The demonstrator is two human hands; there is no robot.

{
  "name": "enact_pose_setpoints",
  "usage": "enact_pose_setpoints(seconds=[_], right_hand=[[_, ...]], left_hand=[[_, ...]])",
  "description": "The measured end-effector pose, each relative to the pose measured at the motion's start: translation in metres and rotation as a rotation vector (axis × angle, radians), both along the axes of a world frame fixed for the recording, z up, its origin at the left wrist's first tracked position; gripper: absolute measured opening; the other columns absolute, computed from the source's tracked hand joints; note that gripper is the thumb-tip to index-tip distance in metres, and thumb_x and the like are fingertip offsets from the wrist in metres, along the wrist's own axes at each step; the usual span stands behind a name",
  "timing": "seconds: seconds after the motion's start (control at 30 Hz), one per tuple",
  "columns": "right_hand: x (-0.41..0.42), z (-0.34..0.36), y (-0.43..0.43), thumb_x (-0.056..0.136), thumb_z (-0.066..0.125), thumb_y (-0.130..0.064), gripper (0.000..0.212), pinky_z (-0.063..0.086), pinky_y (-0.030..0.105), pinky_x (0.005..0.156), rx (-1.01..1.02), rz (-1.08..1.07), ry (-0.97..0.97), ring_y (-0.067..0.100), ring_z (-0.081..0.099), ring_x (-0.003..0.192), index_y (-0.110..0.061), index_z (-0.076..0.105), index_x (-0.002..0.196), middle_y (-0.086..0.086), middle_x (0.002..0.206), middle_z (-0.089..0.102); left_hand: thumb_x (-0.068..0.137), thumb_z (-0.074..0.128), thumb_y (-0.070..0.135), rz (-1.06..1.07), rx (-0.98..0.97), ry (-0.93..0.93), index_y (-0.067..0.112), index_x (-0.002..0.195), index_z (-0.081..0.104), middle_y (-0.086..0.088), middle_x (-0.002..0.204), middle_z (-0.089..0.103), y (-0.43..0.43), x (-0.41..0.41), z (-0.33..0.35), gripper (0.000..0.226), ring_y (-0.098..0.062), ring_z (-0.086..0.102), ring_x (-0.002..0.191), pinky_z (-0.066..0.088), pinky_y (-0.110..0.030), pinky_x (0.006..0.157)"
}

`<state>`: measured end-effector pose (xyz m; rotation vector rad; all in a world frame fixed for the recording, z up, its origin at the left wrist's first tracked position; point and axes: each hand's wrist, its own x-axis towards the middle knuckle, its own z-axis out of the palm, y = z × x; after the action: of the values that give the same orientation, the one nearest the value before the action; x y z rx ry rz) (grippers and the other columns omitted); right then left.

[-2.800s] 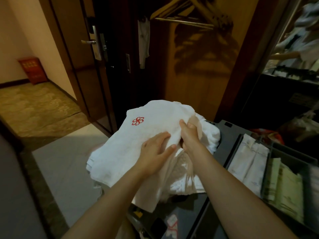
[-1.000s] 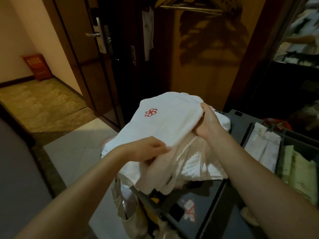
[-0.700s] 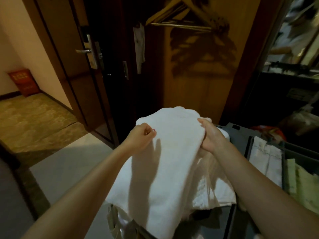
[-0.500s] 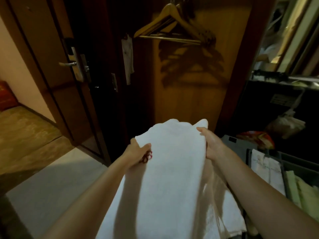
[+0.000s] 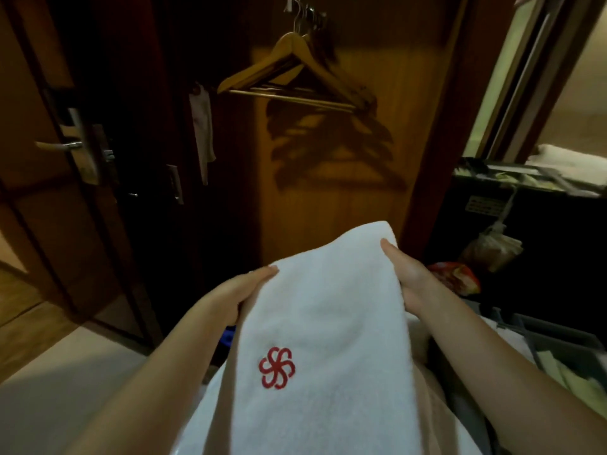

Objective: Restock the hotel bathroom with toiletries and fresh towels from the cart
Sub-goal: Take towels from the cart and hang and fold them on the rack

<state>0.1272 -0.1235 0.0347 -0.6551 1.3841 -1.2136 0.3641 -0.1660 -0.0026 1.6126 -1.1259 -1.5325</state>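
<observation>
Towel (image 5: 328,316), white and folded, stretches between both hands in the near middle. Left hand (image 5: 235,298) grasps its left edge and right hand (image 5: 409,279) grasps its right edge, thumbs on top. Red emblem (image 5: 277,367) faces up. Wooden hangers (image 5: 292,77) hang far behind, and the cart (image 5: 558,338) sits near right.

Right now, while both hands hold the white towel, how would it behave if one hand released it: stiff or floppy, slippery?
Probably floppy: the white towel curves over between the left hand and right hand and hangs down below them. Its thick, fuzzy pile suggests good grip, hardly slippery. Released on one side, it would likely swing and unfold.
</observation>
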Motion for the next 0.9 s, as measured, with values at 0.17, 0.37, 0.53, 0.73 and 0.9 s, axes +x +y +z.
enact_pose_setpoints(seconds=[0.17,0.37,0.53,0.73,0.9], right_hand=[[0.002,0.022,0.009,0.097,0.038,-0.045,0.034,0.047,0.037,0.086,-0.116,0.040,0.000,0.020,0.063,0.091,-0.020,0.061,0.096,0.001,0.097,0.068],[0.005,0.034,0.017,0.096,0.040,-0.046,0.039,0.051,0.036,0.080,-0.183,-0.011,0.041,0.023,0.063,0.100,-0.019,0.056,0.120,0.003,0.113,0.066],[0.009,0.042,0.030,0.096,0.047,-0.041,0.045,0.052,0.035,0.076,-0.227,-0.120,0.118,0.023,0.063,0.095,-0.011,0.052,0.129,0.004,0.107,0.066],[0.017,0.055,0.050,0.097,0.047,-0.033,0.023,0.053,0.038,0.079,-0.361,-0.252,0.257,0.022,0.062,0.088,-0.016,0.062,0.095,0.008,0.097,0.065],[0.028,0.077,0.068,0.097,0.047,-0.033,0.038,0.049,0.034,0.067,-0.505,-0.231,0.361,0.029,0.059,0.073,0.001,0.060,0.086,0.017,0.077,0.058]], left_hand=[[0.086,0.064,0.024,-0.110,-0.129,0.255,0.015,0.104,0.060,-0.011,0.096,0.070,-0.006,-0.002,0.030,0.020,-0.027,0.067,0.089,0.053,-0.036,0.075],[0.083,0.068,0.027,-0.149,-0.197,0.258,0.020,0.121,0.051,-0.014,0.104,0.068,-0.004,0.007,0.055,0.043,-0.029,0.068,0.086,0.055,-0.034,0.062],[0.080,0.070,0.024,-0.144,-0.267,0.234,0.014,0.110,0.060,-0.013,0.097,0.071,0.014,0.009,0.071,0.033,-0.029,0.069,0.085,0.056,-0.038,0.071],[0.087,0.062,0.020,-0.101,-0.499,0.281,0.015,0.095,0.068,-0.004,0.084,0.075,0.047,0.013,0.102,0.011,-0.019,0.072,0.073,0.057,-0.028,0.060],[0.091,0.055,0.031,0.019,-0.649,0.259,0.027,0.105,0.062,0.002,0.092,0.073,0.079,0.036,0.126,0.016,-0.013,0.071,0.082,0.054,-0.028,0.064]])
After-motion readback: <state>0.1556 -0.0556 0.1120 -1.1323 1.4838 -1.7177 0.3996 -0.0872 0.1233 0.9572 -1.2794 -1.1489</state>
